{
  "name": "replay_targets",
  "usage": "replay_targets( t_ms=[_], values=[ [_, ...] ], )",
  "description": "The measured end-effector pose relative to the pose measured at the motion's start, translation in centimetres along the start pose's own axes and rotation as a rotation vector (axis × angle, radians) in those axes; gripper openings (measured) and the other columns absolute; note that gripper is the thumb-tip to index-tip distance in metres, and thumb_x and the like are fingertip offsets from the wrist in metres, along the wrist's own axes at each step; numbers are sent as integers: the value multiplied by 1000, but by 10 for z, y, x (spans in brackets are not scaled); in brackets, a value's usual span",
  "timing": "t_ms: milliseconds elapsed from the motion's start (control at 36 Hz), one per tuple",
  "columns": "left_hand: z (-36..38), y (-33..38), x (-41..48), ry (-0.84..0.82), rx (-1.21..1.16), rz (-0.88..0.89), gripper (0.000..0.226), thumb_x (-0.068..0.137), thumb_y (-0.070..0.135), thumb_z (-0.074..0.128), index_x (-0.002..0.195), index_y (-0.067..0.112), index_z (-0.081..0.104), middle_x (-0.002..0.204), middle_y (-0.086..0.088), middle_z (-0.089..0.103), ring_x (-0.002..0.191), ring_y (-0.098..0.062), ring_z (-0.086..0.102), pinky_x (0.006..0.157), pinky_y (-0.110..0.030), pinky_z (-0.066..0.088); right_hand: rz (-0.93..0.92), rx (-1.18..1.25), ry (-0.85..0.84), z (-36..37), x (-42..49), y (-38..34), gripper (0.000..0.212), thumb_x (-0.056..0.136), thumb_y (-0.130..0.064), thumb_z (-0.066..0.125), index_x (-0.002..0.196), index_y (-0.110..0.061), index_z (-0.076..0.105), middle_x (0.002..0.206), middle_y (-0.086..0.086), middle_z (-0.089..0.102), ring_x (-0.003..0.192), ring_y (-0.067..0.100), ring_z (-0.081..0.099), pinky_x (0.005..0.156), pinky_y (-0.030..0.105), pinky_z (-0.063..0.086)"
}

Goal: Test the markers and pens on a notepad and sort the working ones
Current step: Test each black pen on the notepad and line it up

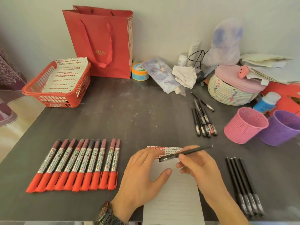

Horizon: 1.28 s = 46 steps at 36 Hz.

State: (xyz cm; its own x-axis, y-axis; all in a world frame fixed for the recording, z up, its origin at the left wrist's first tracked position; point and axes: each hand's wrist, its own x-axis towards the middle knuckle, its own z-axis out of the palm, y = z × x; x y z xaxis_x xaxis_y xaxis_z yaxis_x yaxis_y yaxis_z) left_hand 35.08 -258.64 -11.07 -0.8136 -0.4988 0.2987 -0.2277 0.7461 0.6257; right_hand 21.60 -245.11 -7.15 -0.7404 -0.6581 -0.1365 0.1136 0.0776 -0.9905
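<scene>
- Left hand [144, 174] is spread flat on the notepad [175, 200], fingers fanned out, probably just pinning the page so it doesn't slide while scribbling.
- Right hand [197, 164] pinches a black pen [183, 153] between thumb and fingers, tip pointing toward 9 o'clock, hovering at the top strip of test marks. Can't tell if the tip touches paper.
- Pen is slim and dark, with a clear section near the tip.
- Red markers [78, 164] sit in a neat row at 9 o'clock of the pad, looks like a sorted batch.
- Four black pens [243, 184] lined up at 3 o'clock; a looser pile of pens [203, 119] at 1 o'clock, I'd guess untested.
</scene>
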Motion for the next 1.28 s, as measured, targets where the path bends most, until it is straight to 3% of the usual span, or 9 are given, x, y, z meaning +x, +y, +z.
replay_targets(
  t_ms=[139, 306, 444, 611, 722, 917, 1000, 1111, 1278],
  values=[
    [-1, 2, 0, -32, 68, 40, 41, 97, 61, 44, 127, 37, 59, 116, 25, 61, 115, 3, 49, 101, -17, 31, -59, -27, -24, 5, -14, 11, 18, 85, -8, 78, 90, -25, 76, 92, 4, 77, 72, 19, 70, 65, 26, 56],
    [3, 3, -2, 18, 166, 122, 27, 100, 43, 45, 94, 24, 63, 85, 14, 56, 77, -9, 45, 70, -26, 36, -155, -36, -48, 7, -18, 17, 7, 86, -20, 68, 87, -25, 73, 73, 3, 66, 58, 13, 56, 56, 22, 49],
    [5, 3, -2, 84, 218, 152, 48, 99, 54, 42, 63, 24, 37, 61, 14, 36, 62, -9, 29, 60, -27, 30, -180, -65, -64, 7, -20, 23, 13, 90, -25, 63, 83, -28, 74, 72, 4, 70, 59, 10, 58, 57, 20, 49],
    [5, 2, -4, 104, 257, 136, 68, 95, 68, 40, 47, 21, 37, 46, 12, 37, 54, -8, 26, 59, -27, 23, -194, -46, -72, 5, -20, 27, 12, 90, -21, 63, 85, -24, 74, 71, 5, 70, 63, 8, 61, 59, 19, 50],
    [4, 2, -3, 104, 225, 149, 65, 94, 70, 42, 51, 21, 36, 53, 14, 34, 58, -9, 30, 62, -25, 22, -215, 3, -66, 3, -21, 28, 13, 91, -17, 62, 87, -18, 74, 67, 7, 67, 60, 16, 59, 57, 24, 50],
    [3, 1, -2, 56, 146, 53, 39, 92, 63, 50, 77, 27, 46, 80, 19, 43, 82, -4, 43, 75, -23, 37, -63, 395, 89, -7, -14, 17, 14, 94, -22, 62, 82, -16, 64, 64, 17, 63, 45, 25, 54, 44, 27, 45],
    [4, -1, -2, 18, 150, 11, 34, 91, 61, 50, 96, 28, 56, 89, 27, 40, 99, 1, 47, 88, -18, 35, -56, 323, 145, -9, -8, 12, 15, 86, -28, 66, 77, -18, 60, 65, 15, 63, 46, 23, 55, 44, 27, 46],
    [7, -4, -2, -9, 159, -10, 34, 91, 57, 52, 110, 29, 53, 96, 30, 37, 113, 2, 46, 97, -15, 29, -18, 221, 152, -9, 6, 6, 23, 99, -16, 58, 80, -19, 69, 73, 19, 70, 52, 24, 62, 47, 28, 51],
    [9, -3, -1, -15, 168, -16, 41, 88, 56, 52, 122, 32, 47, 91, 28, 40, 104, 4, 44, 97, -16, 31, -81, -97, 159, 0, 28, 4, 26, 93, -34, 71, 72, -20, 65, 58, 9, 67, 48, 16, 61, 46, 24, 48]
  ],
)
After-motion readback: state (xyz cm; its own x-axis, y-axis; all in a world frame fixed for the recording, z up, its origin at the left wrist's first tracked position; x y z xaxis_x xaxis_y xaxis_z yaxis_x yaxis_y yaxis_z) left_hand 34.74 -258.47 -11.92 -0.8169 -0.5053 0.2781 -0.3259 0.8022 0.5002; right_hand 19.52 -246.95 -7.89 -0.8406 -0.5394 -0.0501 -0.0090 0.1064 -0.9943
